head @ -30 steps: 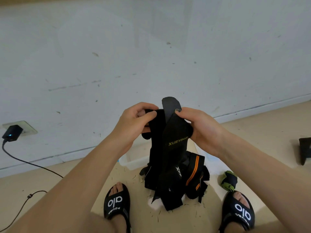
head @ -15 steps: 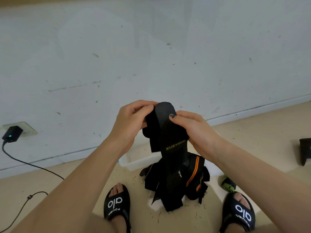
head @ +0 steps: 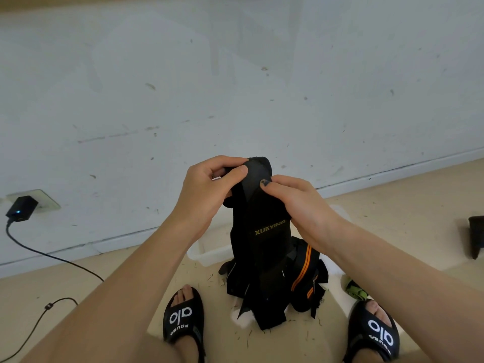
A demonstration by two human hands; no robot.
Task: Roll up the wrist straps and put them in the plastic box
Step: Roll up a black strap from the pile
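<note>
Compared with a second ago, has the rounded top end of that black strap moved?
Yes. The strap's tip stood clear above both thumbs; it now sits lower, level with them, tucked between the left hand and right hand, nearer the skirting line.

A black charger (head: 21, 208) sits plugged into the wall socket (head: 39, 201), its cable (head: 52, 258) trailing across the floor.

beige floor (head: 110, 263) w/ small dark debris bits scattered. on it: pile of black wrist straps (head: 277, 289), some w/ orange stripes; clear plastic box (head: 209, 254) just behind the pile, by the wall; green item (head: 355, 290) near the right sandal (head: 373, 334); left sandal (head: 183, 320); black cable (head: 47, 309) at left.
</note>
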